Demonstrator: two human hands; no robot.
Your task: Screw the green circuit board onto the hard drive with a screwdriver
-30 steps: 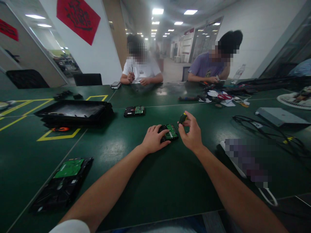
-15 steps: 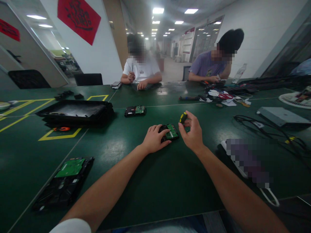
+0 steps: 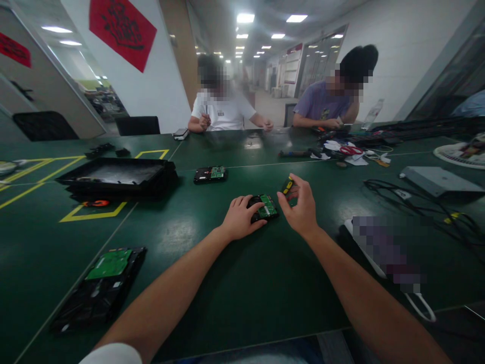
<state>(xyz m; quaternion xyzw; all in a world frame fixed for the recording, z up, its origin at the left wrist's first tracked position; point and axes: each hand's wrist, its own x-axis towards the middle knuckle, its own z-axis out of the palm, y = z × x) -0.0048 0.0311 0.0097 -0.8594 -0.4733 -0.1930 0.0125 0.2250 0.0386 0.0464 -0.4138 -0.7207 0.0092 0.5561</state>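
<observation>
My left hand [image 3: 242,218] grips a small hard drive [image 3: 269,206] on the green table, its fingers across the black end and its thumb along the near edge. A green circuit board faces up on that drive. Just right of it, my right hand [image 3: 300,206] pinches the black-and-yellow handle of a screwdriver [image 3: 288,186] between thumb and fingers. The screwdriver's shaft and tip cannot be made out. Beyond my left hand lies a second hard drive [image 3: 210,174], and a bigger-looking one [image 3: 100,288] rests at the near left.
Stacked black trays [image 3: 113,174] stand at the left, with an orange-handled tool [image 3: 97,203] before them. On the right are a phone [image 3: 382,253], black cables [image 3: 409,194] and a grey metal box [image 3: 441,182]. Two people [image 3: 223,108] sit across the table [image 3: 242,298].
The screwdriver handle has turned slightly in my right fingers. My left hand and the hard drive stay put. Across the table, one person's hand has moved out to the right.
</observation>
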